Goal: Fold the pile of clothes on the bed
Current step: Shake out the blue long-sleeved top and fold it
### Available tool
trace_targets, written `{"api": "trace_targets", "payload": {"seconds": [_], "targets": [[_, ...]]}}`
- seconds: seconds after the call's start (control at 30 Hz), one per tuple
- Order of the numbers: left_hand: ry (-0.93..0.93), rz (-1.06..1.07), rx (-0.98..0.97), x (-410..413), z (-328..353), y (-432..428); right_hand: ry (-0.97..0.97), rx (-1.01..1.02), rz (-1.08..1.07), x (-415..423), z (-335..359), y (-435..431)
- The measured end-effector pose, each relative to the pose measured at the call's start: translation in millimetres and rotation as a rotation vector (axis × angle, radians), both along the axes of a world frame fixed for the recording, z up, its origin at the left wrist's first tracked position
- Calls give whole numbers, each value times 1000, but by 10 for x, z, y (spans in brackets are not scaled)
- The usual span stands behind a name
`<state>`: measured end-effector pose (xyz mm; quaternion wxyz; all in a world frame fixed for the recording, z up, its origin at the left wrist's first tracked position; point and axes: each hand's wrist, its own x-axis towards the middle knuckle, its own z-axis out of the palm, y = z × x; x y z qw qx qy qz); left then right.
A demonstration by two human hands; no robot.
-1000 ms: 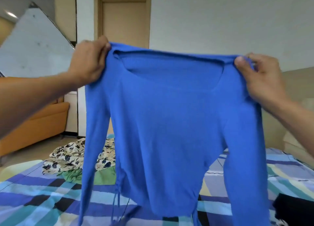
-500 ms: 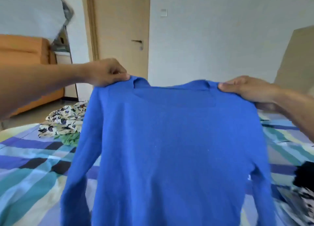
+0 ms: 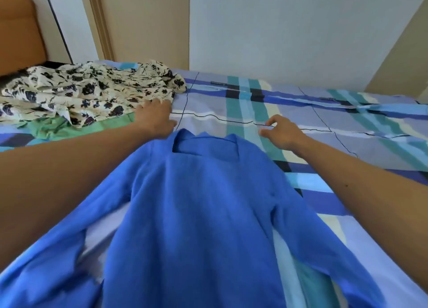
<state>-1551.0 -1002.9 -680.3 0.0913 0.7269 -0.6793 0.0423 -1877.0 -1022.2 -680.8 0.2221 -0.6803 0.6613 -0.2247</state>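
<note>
Half a second ago the blue sweater [image 3: 196, 203] hung in the air from both hands by its shoulders; now it lies flat on the bed [image 3: 347, 127], and both hands have let go of it. Its collar [image 3: 205, 145] points away from the person, the body runs back toward the camera, and the left sleeve [image 3: 58, 249] and right sleeve [image 3: 324, 238] splay out to either side.

The left hand [image 3: 155, 118] is open with straight fingers, palm down just beyond the sweater's left shoulder, with its fingertips at the edge of the floral garment [image 3: 81, 94]. The right hand [image 3: 283, 132] hovers just past the right shoulder with loosely curled fingers, holding nothing. A green garment [image 3: 58, 128] lies partly under the floral one; both are unfolded.

The sweater looks like a soft, light knit: it sags to the sheet, has no stiffness of its own, and will likely stretch or bunch if tugged at one spot. It seems grippy rather than slippery, so it should stay put on the cotton sheet. A sensible hold for the next fold is probably a pinch at a shoulder seam together with the same side lower down, or at a cuff to bring a sleeve across the body, smoothing with a flat palm afterward
</note>
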Motion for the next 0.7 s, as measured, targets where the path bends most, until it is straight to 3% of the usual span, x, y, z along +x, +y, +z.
{"api": "trace_targets", "payload": {"seconds": [0.2, 0.33, 0.43, 0.57, 0.63, 0.7], "targets": [[239, -469, 151, -1233, -356, 586, 126, 466, 57, -849, -78, 792], [256, -562, 288, -1636, -587, 866, 220, 782, 115, -1270, -290, 1510], [195, -537, 367, -1831, -709, 985, 87, 774, 172, -1497, -443, 1886], [166, -486, 384, -1870, -768, 1003, -362, 706, 130, -1633, -350, 1912], [145, -454, 385, -1905, -766, 1038, -406, 591, 63, -1683, -121, 1774], [119, -425, 399, -1945, -772, 1089, -316, 470, 25, -1750, 167, 1552]]}}
